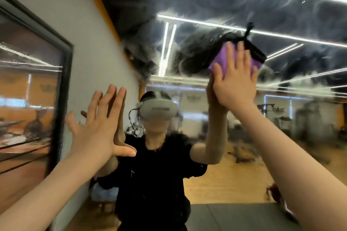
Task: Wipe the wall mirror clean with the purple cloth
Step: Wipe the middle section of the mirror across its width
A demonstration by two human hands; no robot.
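- Right hand [234, 82]: raised high, palm flat against the purple cloth [223, 58], fingers straight and spread; it presses the cloth rather than curling round it.
- Purple cloth: pinned between the right palm and the glass of the wall mirror [206, 24], in the upper right part of the view; its edges show above and to both sides of the fingers.
- Left hand [97, 127]: lower and to the left, fingers extended and fanned, thumb stuck out to the side; it holds nothing. It appears to lie flat on the glass, meeting its own reflection fingertip to fingertip, close to the mirror's left edge.
- Wall mirror: fills most of the view from the centre rightward. Streaky, cloudy smears cover the upper glass, densest around and to the left of the cloth.
- Reflection: a person in a black top wearing a grey headset [158, 108], both arms raised to match the two hands; behind, a wooden floor, blurred gym equipment, and long strip lights across a dark ceiling.
- Grey wall [56, 5]: stands left of the mirror and carries a dark-framed picture [28, 90], well apart from the left hand.
- Both forearms are bare, entering from the lower corners.
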